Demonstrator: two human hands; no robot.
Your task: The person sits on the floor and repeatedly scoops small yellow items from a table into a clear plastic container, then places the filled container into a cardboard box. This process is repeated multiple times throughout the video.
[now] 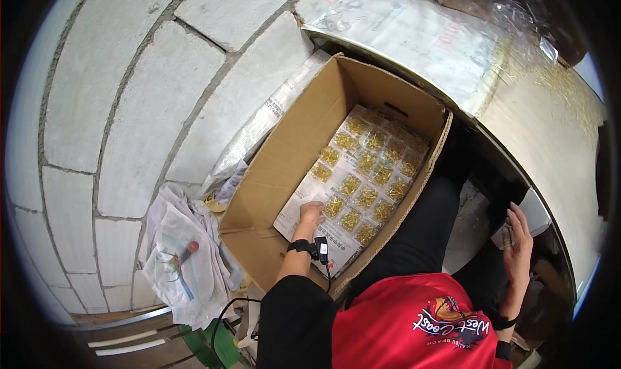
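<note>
Here, gold-filled packets (367, 196) lie beyond and right of your nearer left hand (311, 213), grip unclear, your right hand (517, 245) loosely open, seemingly empty.

A small packing workshop, I'd say: bare block wall (155, 97), littered worktable (537, 136), and here a cardboard box (284, 155) with rows of little bags (350, 186) of golden pieces.

Left hand (311, 214) just below centre, forearm (295, 263) angled to 12 o'clock, fingers bent (tips hard to see). Right hand (517, 245) out near 4 o'clock, fingers loosely bent, pointing to 12.
</note>
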